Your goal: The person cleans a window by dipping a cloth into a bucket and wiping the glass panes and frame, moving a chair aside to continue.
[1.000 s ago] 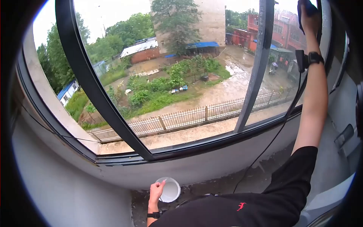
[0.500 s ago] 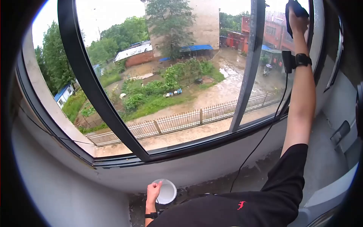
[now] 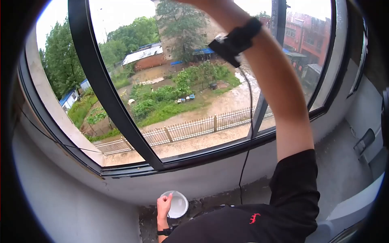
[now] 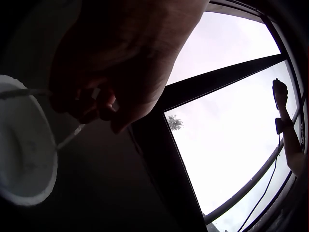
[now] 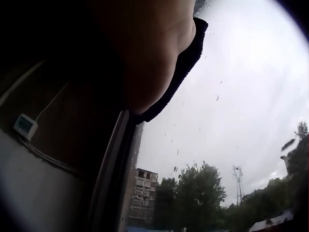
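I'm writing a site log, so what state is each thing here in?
White bucket: uncovered, contents unclear.
Bucket handle: gripped by the left hand.
Dark cloth: held in the right hand.
Window glass: spotted with drops.
Black cable: hanging below the right wrist.

I can read no text, label, brand or number in any view; a red emblem (image 3: 253,218) marks the black shirt (image 3: 219,225) at five o'clock, head view.

Two hands (image 3: 164,205), two wristbands (image 3: 165,232), one bucket (image 3: 179,207), one cloth (image 5: 182,73).
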### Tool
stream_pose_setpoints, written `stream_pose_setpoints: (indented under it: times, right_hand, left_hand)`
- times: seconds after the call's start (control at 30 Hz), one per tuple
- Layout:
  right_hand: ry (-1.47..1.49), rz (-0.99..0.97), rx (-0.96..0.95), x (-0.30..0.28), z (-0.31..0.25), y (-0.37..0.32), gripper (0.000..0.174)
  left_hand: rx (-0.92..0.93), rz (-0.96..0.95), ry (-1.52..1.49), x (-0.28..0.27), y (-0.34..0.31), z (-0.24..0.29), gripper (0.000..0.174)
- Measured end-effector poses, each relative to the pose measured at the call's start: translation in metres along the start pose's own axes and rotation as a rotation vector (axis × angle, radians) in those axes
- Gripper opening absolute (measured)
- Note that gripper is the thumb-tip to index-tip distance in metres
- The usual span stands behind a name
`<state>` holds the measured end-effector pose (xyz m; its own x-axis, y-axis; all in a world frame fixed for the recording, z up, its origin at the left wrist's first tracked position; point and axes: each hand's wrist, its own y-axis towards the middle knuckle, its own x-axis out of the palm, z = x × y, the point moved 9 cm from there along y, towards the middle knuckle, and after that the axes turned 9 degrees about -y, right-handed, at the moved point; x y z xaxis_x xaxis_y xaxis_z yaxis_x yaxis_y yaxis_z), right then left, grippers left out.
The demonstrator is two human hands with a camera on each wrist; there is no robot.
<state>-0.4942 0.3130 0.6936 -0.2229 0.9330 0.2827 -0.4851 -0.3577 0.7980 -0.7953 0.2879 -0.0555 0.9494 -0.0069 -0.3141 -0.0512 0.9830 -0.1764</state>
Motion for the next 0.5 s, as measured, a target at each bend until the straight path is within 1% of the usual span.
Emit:
stream_pose_setpoints:
  times: [0.03, 0.07, 0.1, 0.13, 0.2, 0.23, 0.27, 0.3, 0.4, 0.47, 0.5]
  right_hand:
    - [0.055, -0.071, -0.043, 0.010, -0.024, 0.000, 0.072]
    - [0.060, -0.074, -0.087, 0.014, -0.047, -0.003, 0.075]
    - [-0.004, -0.154, -0.123, 0.045, -0.067, -0.006, 0.051]
    - [-0.110, -0.203, -0.159, 0.033, -0.085, -0.009, 0.048]
    - [-0.066, -0.180, -0.222, 0.026, -0.102, -0.016, 0.050]
    - [-0.083, -0.179, -0.228, 0.027, -0.098, -0.017, 0.050]
    - [-0.040, -0.160, -0.235, 0.024, -0.095, -0.018, 0.052]
    - [0.004, -0.138, -0.243, 0.022, -0.089, -0.018, 0.054]
    - [-0.063, -0.181, -0.235, 0.014, -0.063, -0.021, 0.057]
    - [-0.033, -0.034, -0.224, -0.001, -0.026, -0.023, 0.059]
    - [-0.087, -0.044, -0.174, -0.003, -0.002, -0.026, 0.061]
  left_hand:
    - [0.032, 0.000, 0.005, 0.000, 0.001, -0.001, 0.057]
    - [0.042, -0.001, -0.001, 0.001, 0.003, -0.001, 0.057]
    - [0.020, 0.007, 0.007, 0.001, 0.001, -0.002, 0.057]
    - [-0.001, 0.012, 0.017, 0.002, -0.001, -0.004, 0.057]
    - [0.007, 0.000, 0.012, 0.006, 0.000, -0.006, 0.057]
    - [-0.008, -0.005, 0.010, 0.008, 0.000, -0.006, 0.056]
    - [-0.025, -0.009, 0.009, 0.010, 0.001, -0.004, 0.056]
    - [0.003, -0.005, 0.042, 0.009, 0.000, 0.002, 0.056]
    - [0.004, -0.005, 0.020, 0.013, 0.007, -0.009, 0.057]
    - [-0.003, -0.017, 0.013, 0.016, 0.011, -0.017, 0.058]
    - [-0.016, -0.025, -0.011, 0.018, 0.013, -0.023, 0.058]
